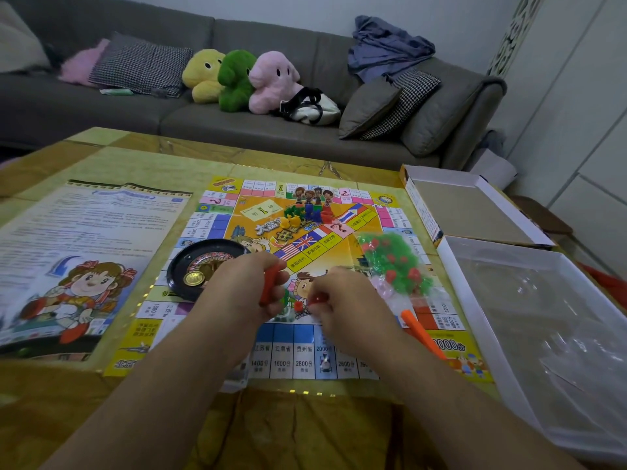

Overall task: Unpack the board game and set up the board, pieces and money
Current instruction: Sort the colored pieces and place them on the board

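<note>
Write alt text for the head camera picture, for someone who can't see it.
Two hands work over an unfolded board game board: the left hand grips a red piece, the right hand pinches a small red piece. A black roulette wheel sits beside them.

- A home living room, by the look of it: a long grey sofa (237, 123) runs along the far wall.
- Three plush toys (237, 79) sit on it among houndstooth cushions (139, 66), with crumpled clothing (390, 49).
- A low yellowish surface (135, 154) stands before it, possibly a coffee table.
</note>
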### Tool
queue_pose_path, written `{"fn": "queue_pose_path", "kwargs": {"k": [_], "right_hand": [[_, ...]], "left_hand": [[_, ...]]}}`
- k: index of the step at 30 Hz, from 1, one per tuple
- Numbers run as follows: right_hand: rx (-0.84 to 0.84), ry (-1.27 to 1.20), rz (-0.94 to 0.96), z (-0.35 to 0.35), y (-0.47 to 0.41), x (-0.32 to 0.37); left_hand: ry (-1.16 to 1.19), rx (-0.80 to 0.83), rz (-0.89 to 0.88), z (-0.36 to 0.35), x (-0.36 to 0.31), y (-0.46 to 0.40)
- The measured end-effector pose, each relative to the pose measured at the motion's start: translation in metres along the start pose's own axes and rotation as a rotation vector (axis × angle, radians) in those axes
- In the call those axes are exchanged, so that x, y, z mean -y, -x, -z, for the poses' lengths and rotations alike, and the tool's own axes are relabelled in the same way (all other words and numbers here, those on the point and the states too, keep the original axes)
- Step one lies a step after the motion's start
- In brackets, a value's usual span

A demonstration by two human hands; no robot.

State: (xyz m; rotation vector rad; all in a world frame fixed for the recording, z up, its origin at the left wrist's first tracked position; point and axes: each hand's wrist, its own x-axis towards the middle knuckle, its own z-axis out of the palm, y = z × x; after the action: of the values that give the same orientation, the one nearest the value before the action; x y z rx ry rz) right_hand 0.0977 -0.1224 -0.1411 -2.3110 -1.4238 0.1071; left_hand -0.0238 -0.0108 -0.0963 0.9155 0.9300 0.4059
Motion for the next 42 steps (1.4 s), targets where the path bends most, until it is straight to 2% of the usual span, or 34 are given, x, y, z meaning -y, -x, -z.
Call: {"fn": "queue_pose_path", "kwargs": {"k": [5, 10, 14, 20, 25, 30, 35, 42], "right_hand": [[-0.076, -0.079, 0.017, 0.011, 0.011, -0.009], [-0.291, -0.397, 0.06, 0.051, 0.029, -0.002], [-0.327, -0.487, 0.11, 0.065, 0.041, 0.005], [-0.289, -0.516, 0.1, 0.072, 0.048, 0.003], [-0.3, -0.736, -0.025, 0.082, 0.05, 0.002], [-0.314, -0.82, -0.093, 0.091, 0.048, 0.003], [-0.232, -0.821, -0.108, 0.09, 0.046, 0.002], [-0.282, -0.795, -0.071, 0.09, 0.048, 0.008]], "left_hand": [[-0.119, 0.054, -0.032, 0.0, 0.005, -0.001], [-0.233, 0.288, -0.121, -0.003, 0.012, 0.014], [-0.224, 0.407, -0.212, -0.011, 0.017, 0.024], [-0.159, 0.339, -0.257, -0.015, 0.022, 0.032], [-0.13, 0.35, -0.277, -0.014, 0.02, 0.033], [-0.09, 0.385, -0.25, -0.018, 0.021, 0.033], [-0.079, 0.358, -0.253, -0.014, 0.02, 0.028], [-0.048, 0.377, -0.244, -0.013, 0.021, 0.027]]}}
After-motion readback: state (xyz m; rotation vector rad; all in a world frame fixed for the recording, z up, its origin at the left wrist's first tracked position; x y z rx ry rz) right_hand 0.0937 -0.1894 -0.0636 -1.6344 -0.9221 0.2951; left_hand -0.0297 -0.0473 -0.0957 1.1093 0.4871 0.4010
